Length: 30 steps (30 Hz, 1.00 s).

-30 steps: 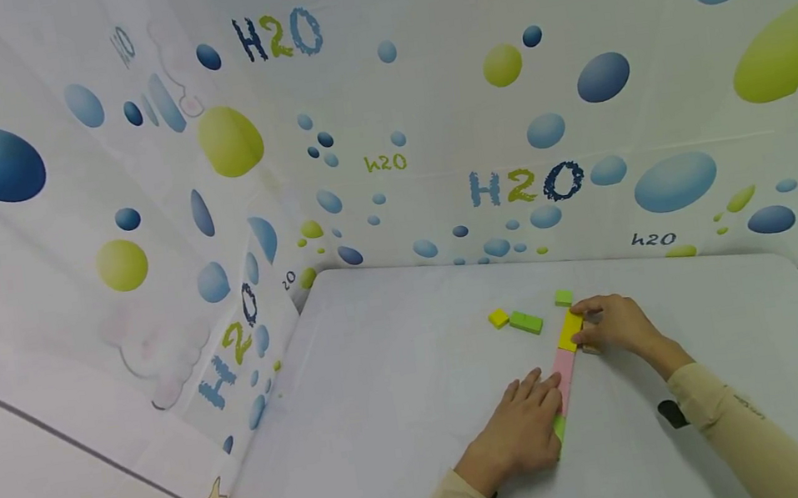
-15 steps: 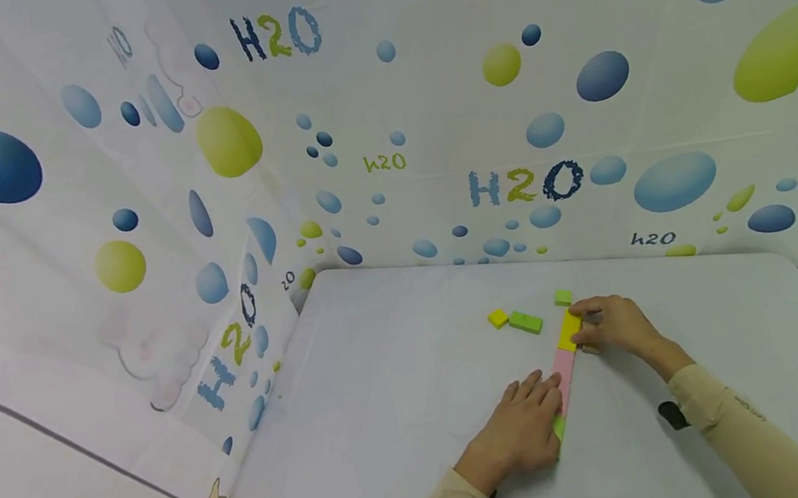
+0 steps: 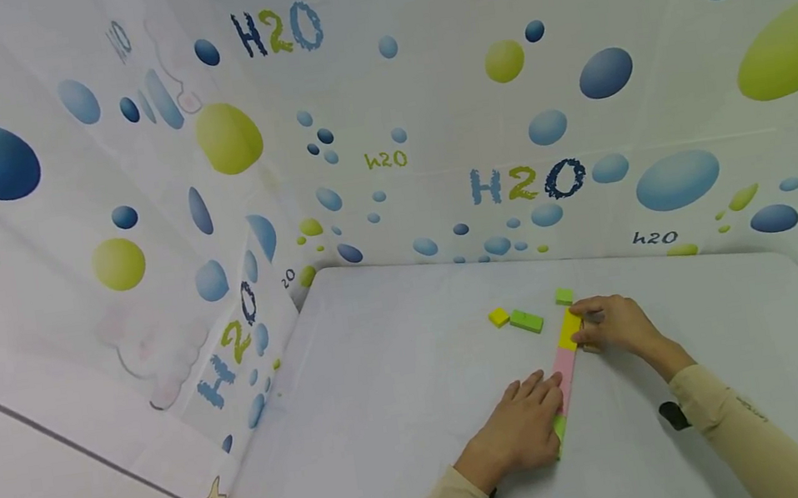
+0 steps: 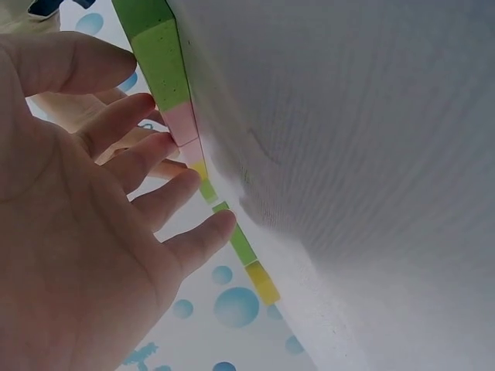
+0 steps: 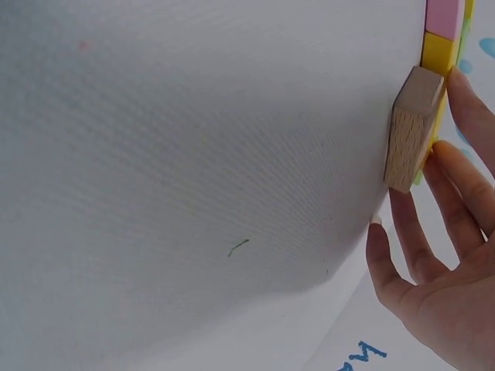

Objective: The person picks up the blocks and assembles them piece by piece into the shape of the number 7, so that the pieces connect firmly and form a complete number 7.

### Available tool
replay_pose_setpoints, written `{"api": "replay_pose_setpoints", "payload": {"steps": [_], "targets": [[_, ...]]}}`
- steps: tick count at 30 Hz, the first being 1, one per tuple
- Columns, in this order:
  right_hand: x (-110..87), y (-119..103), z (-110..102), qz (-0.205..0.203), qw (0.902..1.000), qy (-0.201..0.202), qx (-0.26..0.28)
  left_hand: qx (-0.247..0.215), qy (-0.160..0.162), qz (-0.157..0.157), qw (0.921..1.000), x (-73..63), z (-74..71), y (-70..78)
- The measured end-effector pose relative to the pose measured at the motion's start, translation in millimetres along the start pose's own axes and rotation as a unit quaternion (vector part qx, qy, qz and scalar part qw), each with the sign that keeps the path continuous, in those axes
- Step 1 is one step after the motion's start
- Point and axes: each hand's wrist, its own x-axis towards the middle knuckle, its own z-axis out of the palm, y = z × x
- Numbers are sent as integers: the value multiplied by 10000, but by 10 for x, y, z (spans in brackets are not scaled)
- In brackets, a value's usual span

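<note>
A straight row of blocks runs away from the person in the head view: a green block [image 3: 560, 428] at the near end, pink blocks [image 3: 565, 370], then a yellow block [image 3: 569, 329]. Along the row's left side lies my left hand [image 3: 519, 427], its fingers fairly straight and touching the green and pink blocks. At the far end, my right hand [image 3: 617, 327] holds a wooden block [image 5: 411, 131] against the right side of the yellow one, with fingertips reaching the yellow block. In the head view that hand mostly covers the wooden block.
Beyond the row sits a small green block [image 3: 564, 296]. To its left lie a longer green block [image 3: 526, 321] and a small yellow block [image 3: 499, 317]. All stand on a white table [image 3: 361, 422], with a printed curtain [image 3: 424, 94] behind and at the left.
</note>
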Motion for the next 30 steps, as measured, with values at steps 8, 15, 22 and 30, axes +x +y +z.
{"api": "replay_pose_setpoints", "payload": {"steps": [8,15,22,30], "targets": [[-3,-6,-10,0,10000,0,-43,-1,52,24,10000,-3,-23,6],[-7,-32,-15,-12,10000,0,-99,-54,69,49,9999,-8,-38,2],[-21,-47,-29,-105,9999,4,-86,-66,91,50,9999,2,-30,7],[-23,-19,-33,-191,9998,1,-108,-60,130,39,9999,5,-33,12]]}}
